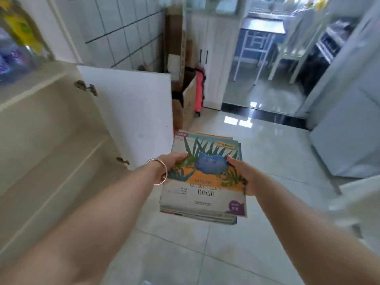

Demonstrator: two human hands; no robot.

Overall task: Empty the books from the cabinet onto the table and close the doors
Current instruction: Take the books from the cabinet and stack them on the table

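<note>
Bright, even daylight fills the room. It appears to come from the far right, where the glossy tiled floor [257, 153] carries white glare patches near a dark threshold. Shadows are soft and faint. The whole picture is slightly smeared by motion blur, strongest at the far left edge, where colourful items on the cabinet top [30, 79] dissolve into streaks, and in the far room on the right. The wide-angle lens bends straight lines outward near the edges. The book stack [205, 177] is sharpest, though its small print stays unreadable.

The top book [205, 175] of the held stack reads "HOME"; its other print is too blurred
</note>
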